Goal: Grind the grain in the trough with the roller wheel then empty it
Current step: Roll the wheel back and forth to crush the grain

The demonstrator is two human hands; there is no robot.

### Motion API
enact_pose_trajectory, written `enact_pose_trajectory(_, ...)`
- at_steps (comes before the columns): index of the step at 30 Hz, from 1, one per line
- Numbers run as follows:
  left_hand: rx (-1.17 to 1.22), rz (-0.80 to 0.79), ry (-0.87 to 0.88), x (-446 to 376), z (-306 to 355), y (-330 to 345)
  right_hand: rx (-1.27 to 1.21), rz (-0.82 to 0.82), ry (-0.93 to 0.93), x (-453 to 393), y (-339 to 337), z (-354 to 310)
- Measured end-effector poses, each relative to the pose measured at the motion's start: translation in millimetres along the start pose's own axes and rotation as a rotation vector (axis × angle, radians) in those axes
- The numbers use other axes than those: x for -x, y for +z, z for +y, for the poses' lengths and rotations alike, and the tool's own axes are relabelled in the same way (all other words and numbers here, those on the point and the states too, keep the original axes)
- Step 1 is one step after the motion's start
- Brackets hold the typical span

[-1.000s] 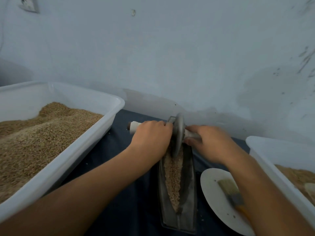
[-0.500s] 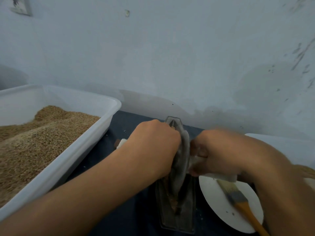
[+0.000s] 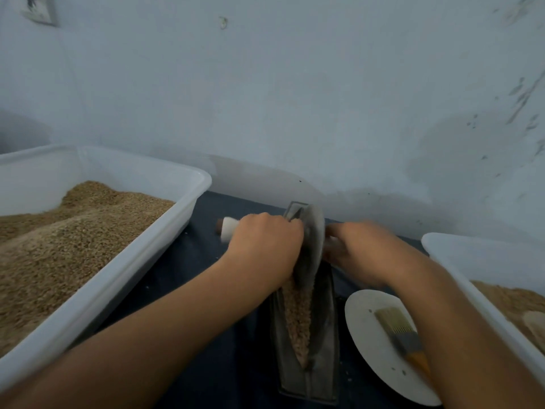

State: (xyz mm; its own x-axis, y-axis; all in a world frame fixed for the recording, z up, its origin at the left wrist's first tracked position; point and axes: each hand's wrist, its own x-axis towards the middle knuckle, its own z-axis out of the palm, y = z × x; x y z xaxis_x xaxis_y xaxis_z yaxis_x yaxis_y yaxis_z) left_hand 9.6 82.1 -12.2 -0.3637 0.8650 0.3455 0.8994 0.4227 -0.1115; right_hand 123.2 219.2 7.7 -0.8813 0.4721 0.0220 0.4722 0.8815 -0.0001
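- Wall [image 3: 295, 98]: pale blue painted plaster, flat and matte, scuffed with dark marks at the right; it fills the upper half of the view.
- Cloth [image 3: 206, 261]: dark navy fabric covering the table, with a few stray pale specks on it.
- Tubs: two, both white smooth plastic, rectangular with rounded rims. The left tub [image 3: 132, 270] holds a heaped mound of coarse tan grain; the right tub [image 3: 460, 255] is cut by the frame edge and holds a lower layer of finer brown material.
- Trough [image 3: 324, 335]: one, grey metal, long and narrow, boat-shaped with a V-shaped channel and pointed ends. It lies on the cloth between the tubs, running away from the person.
- Plate [image 3: 371, 343]: one, white, round and flat, just right of the trough, with a few crumbs on it.
- Wheel [image 3: 311, 246]: one grey metal disc, standing on edge in the far half of the trough, motion-blurred.
- Grain [image 3: 298, 317]: a tan, gritty strip lying in the channel on the near side of the wheel.
- Left hand [image 3: 265, 246]: curled around the white axle handle [image 3: 230, 230], whose end sticks out to the left.
- Right hand [image 3: 359, 249]: curled around the opposite handle, which it hides; blurred.
- Brush [image 3: 401, 335]: one, flat, pale bristles, grey ferrule, orange handle, lying on the plate.
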Motion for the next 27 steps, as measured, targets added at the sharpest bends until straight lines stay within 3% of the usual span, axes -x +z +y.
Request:
enact_pose_trajectory(4, 0.053, 0.086, 0.033, -7.0, -1.2, 12.6, -0.046, 0.062, 0.015, 0.2, 5.6, 4.0)
enact_pose_trajectory(7, 0.044, 0.054, 0.024, -6.4, -2.2, 11.7, -0.046, 0.072, 0.008, 1.5, 3.8, 1.0)
enact_pose_trajectory(11, 0.027, -0.057, 0.003, 0.2, -5.7, -5.2, -0.020, 0.010, -0.017, 7.3, -11.2, -4.1)
enact_pose_trajectory(16, -0.011, -0.101, 0.110, 21.0, 2.1, -39.9, 0.052, -0.144, -0.063, 30.7, -27.9, -14.1)
enact_pose_trajectory(27, 0.014, -0.190, 0.077, 19.4, 7.0, -38.9, 0.070, -0.190, -0.050, 26.6, -23.9, -14.1)
